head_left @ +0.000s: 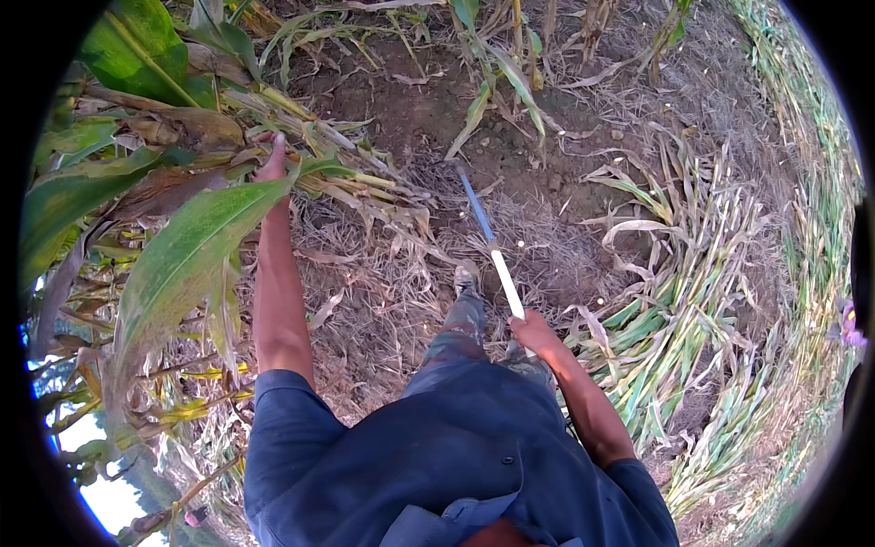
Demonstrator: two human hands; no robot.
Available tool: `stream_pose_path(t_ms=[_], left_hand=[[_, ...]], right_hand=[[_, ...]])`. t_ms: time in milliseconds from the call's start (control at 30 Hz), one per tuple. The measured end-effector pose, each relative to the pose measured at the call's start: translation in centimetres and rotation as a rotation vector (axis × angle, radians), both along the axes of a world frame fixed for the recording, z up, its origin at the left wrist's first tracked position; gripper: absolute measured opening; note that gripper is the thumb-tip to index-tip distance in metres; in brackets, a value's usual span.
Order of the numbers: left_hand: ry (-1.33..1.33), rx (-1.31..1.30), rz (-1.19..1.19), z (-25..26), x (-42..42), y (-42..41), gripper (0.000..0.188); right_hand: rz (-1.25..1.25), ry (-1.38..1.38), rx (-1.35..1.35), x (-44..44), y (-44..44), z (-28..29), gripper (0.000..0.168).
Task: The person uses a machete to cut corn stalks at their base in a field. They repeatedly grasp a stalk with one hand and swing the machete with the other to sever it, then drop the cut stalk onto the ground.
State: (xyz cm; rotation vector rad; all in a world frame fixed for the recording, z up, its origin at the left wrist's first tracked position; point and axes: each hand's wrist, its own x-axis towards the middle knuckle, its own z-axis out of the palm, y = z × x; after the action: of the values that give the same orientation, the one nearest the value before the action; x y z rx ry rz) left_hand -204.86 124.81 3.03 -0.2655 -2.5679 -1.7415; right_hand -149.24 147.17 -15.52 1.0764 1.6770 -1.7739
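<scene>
My left hand (273, 161) grips a bundle of cut corn stalks (342, 178) at the upper left, their lower ends angled right and their broad leaves hanging around my forearm. A large green corn leaf (198, 239) droops in front of the wrist. In my right hand (535, 333) is the pale handle of a long-handled sickle (507, 284), held low beside my leg. Its bluish metal shaft reaches up and away over the soil; at the far end a thin dark blade is only faintly visible against the ground.
Standing corn stalks (517, 34) rise at the top. Cut stalks lie in a heap (656, 342) on the right, with a longer row (813, 225) beyond. Dry leaf litter covers the soil around my boot (466, 277). More corn plants crowd the left edge.
</scene>
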Motion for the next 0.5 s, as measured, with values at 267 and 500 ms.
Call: stream_pose_path(t_ms=[267, 500], left_hand=[[-0.087, 0.351, -0.363, -4.3, -7.8, 2.7, 0.081], [-0.277, 0.46, -0.563, -4.7, -13.7, 5.1, 0.085]], right_hand=[[-0.136, -0.144, -0.384, -14.6, -0.5, -5.0, 0.026], [0.004, -0.31, -0.29, -20.4, -0.7, -11.8, 0.037]])
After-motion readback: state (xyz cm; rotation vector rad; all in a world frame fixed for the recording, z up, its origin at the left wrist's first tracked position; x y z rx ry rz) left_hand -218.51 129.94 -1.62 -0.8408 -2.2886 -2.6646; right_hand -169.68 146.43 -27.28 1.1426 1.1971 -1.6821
